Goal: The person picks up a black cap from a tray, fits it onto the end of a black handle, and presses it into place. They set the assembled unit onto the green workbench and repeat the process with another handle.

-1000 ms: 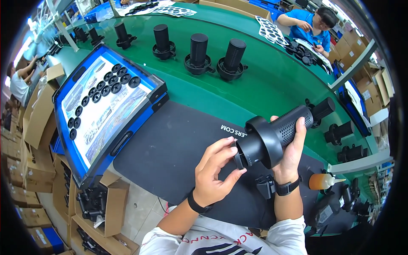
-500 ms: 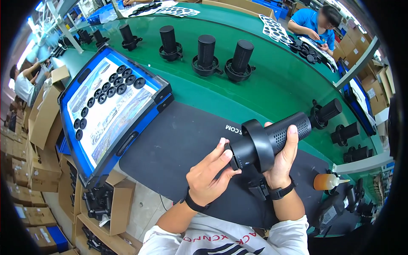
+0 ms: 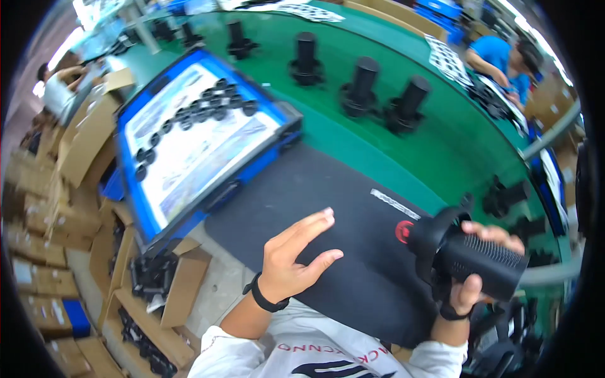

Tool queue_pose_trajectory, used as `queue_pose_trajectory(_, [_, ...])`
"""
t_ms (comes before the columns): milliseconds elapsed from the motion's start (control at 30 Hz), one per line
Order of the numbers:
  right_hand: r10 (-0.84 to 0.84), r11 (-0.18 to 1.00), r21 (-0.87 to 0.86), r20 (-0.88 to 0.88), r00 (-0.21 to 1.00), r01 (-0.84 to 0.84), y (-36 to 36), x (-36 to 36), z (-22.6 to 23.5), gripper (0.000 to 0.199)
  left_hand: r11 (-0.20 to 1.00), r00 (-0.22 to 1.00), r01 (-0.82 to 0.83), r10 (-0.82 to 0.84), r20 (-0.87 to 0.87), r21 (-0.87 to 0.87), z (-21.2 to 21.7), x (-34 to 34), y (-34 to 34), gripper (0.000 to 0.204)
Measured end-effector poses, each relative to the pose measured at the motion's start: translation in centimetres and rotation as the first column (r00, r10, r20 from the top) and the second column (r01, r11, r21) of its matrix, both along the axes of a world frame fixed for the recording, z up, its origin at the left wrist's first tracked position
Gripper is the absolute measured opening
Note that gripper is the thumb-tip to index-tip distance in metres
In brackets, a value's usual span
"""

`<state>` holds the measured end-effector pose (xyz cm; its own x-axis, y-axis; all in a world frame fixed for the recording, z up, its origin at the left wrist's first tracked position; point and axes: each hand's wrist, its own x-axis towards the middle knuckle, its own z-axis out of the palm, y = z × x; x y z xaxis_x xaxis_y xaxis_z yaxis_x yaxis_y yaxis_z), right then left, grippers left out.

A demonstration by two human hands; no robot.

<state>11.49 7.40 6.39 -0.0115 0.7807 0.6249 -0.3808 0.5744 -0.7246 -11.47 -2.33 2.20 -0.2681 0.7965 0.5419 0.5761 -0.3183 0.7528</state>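
- Writing: a white line of lettering (image 3: 396, 205) on the dark mat (image 3: 356, 271), ahead of and between my hands, smeared by motion.
- A round red mark (image 3: 403, 232) on the same mat, just left of what my right hand holds.
- White shirt (image 3: 277, 334) on me, below both hands: red lettering, upside down in view, above a black shape.
- Change: half a second ago my left fingers were at the end of the black cylinder unit (image 3: 482, 264); now that hand is well apart from it.
- The unit has swung to my right, its slotted end turned right and toward me; earlier it pointed away. The red mark has come into view. My view has turned too, so the bench things sit shifted.
- Left hand (image 3: 290, 261): empty, raised over the mat, fingers straight and close together, thumb held away, pointing toward the unit.
- Right hand (image 3: 465, 295): gripping the unit, fingers over its far side, thumb along the near side; palm hidden. Unit tilted, over the mat's right part, its wide ring (image 3: 435, 242) toward my left hand.
- Black strap (image 3: 265, 299) round my left wrist.
- Beyond my left hand: blue-framed tray (image 3: 135, 198) with black discs (image 3: 250, 108) on a printed sheet.
- Ahead of both hands: similar black units (image 3: 405, 104) standing on the green bench (image 3: 353, 148).
- Far beyond my right hand: a co-worker in blue (image 3: 495, 53).
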Motion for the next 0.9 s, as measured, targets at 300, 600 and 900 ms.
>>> queue_pose_trajectory(300, [0.168, 0.975, -0.220, 0.653, 0.738, -0.027, 2.9, 3.6, -7.2, 0.054, 0.958, 0.980, -0.194, 0.198, 0.001, -0.212, 3.3, -15.6, 0.7, 0.032])
queue_pose_trajectory(600, [-0.475, 0.818, 0.018, 0.583, 0.659, 0.575, 22.7, 10.1, -7.5, 0.065, 0.716, 0.797, -0.407, -0.023, -0.603, -0.566, -1.7, -25.9, 19.2, 0.055])
queue_pose_trajectory(900, [-0.916, 0.239, 0.677, 0.395, -0.070, 0.696, 22.4, 10.3, -2.5, 0.071, 0.514, 0.672, -0.681, 0.158, -0.723, -0.521, -3.2, -25.8, 20.9, 0.058])
